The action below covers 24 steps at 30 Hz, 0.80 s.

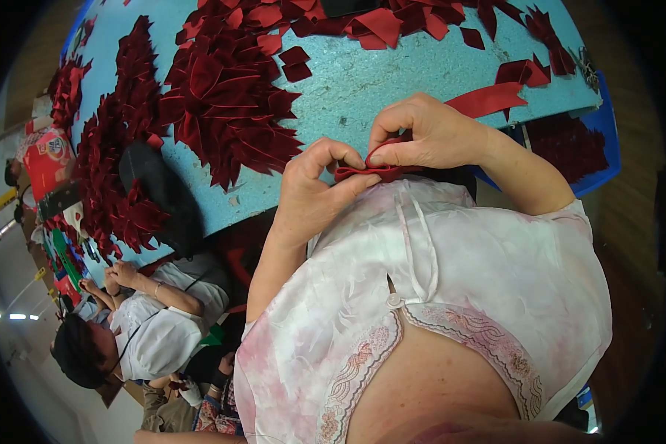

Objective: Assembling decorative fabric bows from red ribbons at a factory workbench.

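Observation:
In front of my chest, at the table's near edge, I hold a folded dark red velvet ribbon (359,173). My left hand (309,185) pinches its left part between thumb and fingers. At the ribbon's upper right side, my right hand (431,133) is also closed on it, thumb against curled fingers. Part of the ribbon is hidden behind the fingers. Just beyond my left hand lies a big heap of pointed, folded velvet pieces (226,96) on the light blue table (333,103). A longer red ribbon strip (488,101) lies beyond my right wrist.
Loose red velvet pieces (381,28) spread along the far side. A black bag (159,196) rests left, by more velvet heaps (100,148). A blue bin (610,140) with dark red material stands right. Another person in white (159,340) sits left, hands at the table.

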Tool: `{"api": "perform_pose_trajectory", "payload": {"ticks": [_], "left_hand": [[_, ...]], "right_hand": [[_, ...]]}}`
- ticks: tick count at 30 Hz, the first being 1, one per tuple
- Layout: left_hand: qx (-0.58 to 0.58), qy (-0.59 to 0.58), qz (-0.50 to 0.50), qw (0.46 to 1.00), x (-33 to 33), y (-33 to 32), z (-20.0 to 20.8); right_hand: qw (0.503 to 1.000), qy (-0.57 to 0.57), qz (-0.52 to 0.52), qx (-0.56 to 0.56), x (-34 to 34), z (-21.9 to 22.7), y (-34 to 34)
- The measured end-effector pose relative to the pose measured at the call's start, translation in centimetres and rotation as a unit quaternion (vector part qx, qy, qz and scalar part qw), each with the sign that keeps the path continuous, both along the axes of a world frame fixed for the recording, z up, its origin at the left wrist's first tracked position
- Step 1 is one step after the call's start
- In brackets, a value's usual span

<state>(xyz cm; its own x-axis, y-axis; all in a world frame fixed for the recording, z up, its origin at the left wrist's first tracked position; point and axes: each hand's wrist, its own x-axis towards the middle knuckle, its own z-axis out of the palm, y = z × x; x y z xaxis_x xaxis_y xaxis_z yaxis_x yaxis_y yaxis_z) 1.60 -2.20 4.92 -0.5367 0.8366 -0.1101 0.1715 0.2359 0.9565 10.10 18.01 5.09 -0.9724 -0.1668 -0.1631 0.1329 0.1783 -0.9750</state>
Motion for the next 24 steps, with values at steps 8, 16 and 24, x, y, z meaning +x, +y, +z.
{"api": "perform_pose_trajectory", "payload": {"ticks": [8, 16, 24], "left_hand": [[-0.013, 0.014, 0.018, 1.0, 0.09, 0.27, -0.25], [0.023, -0.051, 0.07, 0.996, 0.43, 0.14, -0.73], [0.083, 0.013, 0.044, 0.995, -0.08, -0.24, -0.74]], "right_hand": [[0.999, -0.016, 0.021, 0.026, -0.01, 0.29, -0.07], [0.999, -0.016, 0.036, -0.005, -0.22, 0.57, -0.12], [0.994, -0.047, 0.037, -0.087, -0.53, 0.75, -0.24]]}}
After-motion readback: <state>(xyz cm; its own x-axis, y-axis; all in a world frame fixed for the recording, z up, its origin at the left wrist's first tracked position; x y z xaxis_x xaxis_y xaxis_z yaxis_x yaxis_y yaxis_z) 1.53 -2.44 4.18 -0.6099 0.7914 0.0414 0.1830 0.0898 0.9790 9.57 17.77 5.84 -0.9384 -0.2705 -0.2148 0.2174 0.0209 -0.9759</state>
